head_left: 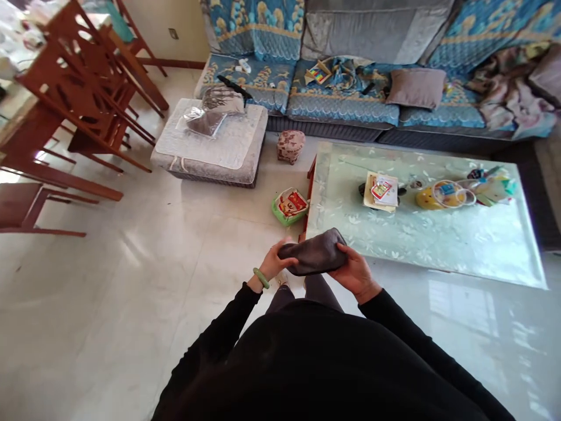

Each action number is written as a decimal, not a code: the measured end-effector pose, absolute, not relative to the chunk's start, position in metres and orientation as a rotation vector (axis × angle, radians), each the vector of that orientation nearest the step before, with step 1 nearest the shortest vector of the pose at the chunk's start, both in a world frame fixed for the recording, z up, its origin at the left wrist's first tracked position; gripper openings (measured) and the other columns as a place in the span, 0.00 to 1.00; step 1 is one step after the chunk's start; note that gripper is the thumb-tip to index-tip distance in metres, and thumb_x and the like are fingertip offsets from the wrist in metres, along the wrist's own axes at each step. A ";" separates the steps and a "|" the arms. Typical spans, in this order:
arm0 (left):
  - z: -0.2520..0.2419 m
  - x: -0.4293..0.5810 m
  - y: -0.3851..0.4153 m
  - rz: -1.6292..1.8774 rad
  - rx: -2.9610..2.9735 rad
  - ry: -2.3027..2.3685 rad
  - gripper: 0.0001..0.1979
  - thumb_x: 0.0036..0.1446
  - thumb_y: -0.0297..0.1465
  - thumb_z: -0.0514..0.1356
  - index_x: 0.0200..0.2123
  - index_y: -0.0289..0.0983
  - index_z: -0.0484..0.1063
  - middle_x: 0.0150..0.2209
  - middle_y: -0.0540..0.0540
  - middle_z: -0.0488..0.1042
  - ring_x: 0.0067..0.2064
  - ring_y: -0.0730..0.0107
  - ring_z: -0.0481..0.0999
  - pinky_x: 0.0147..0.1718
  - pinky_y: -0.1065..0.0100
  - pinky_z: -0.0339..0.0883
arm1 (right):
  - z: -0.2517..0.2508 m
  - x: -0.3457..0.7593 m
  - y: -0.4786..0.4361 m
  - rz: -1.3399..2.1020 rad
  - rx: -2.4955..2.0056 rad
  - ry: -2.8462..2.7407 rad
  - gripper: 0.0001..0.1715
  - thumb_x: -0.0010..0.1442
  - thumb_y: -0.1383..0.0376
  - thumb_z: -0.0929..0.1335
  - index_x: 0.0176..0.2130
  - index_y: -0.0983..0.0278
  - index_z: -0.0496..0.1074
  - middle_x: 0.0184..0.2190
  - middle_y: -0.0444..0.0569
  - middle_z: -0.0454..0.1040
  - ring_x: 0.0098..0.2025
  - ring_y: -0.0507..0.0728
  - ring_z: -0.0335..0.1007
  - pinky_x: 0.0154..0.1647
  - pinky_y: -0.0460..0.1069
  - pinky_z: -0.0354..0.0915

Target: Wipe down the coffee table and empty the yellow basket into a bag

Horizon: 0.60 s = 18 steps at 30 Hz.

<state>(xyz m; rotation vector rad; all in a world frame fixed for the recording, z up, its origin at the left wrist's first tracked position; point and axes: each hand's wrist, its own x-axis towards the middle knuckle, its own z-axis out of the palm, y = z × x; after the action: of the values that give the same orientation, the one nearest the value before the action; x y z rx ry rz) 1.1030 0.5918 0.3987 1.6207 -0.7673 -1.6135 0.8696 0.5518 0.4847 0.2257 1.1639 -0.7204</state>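
Note:
A dark, soft-looking pouch (314, 255) is held in front of my body, between both hands. My left hand (276, 261), with a green bangle at the wrist, grips its left end, thumb on the near side. Around its right end my right hand (354, 273) is wrapped, thumb on top and the fingers partly hidden beneath. The pouch tilts slightly up to the right, close to the near left corner of the glass-topped table (421, 240). Whether it is closed or holds anything cannot be seen.
Near the table's left end are a green and red bag (289, 206) and a small patterned stool (290, 146). A padded ottoman (245, 158) stands before the long blue-covered sofa (342, 108). Wooden chairs (79, 88) are at left. Papers (385, 197) and a yellow basket (427, 199) rest on the table.

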 end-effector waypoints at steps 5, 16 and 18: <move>0.386 1.082 0.571 -1.723 1.531 -1.142 0.18 0.33 0.33 0.79 0.21 0.38 0.72 0.40 0.45 0.75 0.49 0.56 0.74 0.51 0.58 0.69 | 0.473 0.849 0.542 -0.775 0.191 1.156 0.12 0.54 0.63 0.76 0.41 0.60 0.79 0.38 0.47 0.85 0.40 0.59 0.82 0.43 0.55 0.79; 0.387 1.003 0.518 -1.965 1.550 -0.306 0.26 0.44 0.49 0.77 0.37 0.38 0.75 0.35 0.49 0.78 0.40 0.65 0.79 0.41 0.65 0.74 | 0.377 0.825 0.506 -0.690 -0.746 1.480 0.31 0.46 0.49 0.79 0.47 0.59 0.80 0.44 0.47 0.83 0.48 0.62 0.77 0.56 0.57 0.71; 0.382 0.978 0.505 -2.026 1.467 -0.280 0.27 0.50 0.51 0.74 0.44 0.38 0.79 0.43 0.43 0.81 0.46 0.62 0.81 0.46 0.63 0.76 | 0.365 0.831 0.507 -0.627 -0.820 1.523 0.33 0.47 0.49 0.79 0.50 0.58 0.78 0.46 0.49 0.82 0.51 0.64 0.77 0.57 0.58 0.71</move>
<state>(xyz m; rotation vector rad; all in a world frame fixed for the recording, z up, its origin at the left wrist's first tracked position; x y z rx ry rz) 0.9784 0.5048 0.3818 1.4665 -0.2797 -2.0258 0.8311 0.5067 0.3645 -0.8197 1.5235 -0.6268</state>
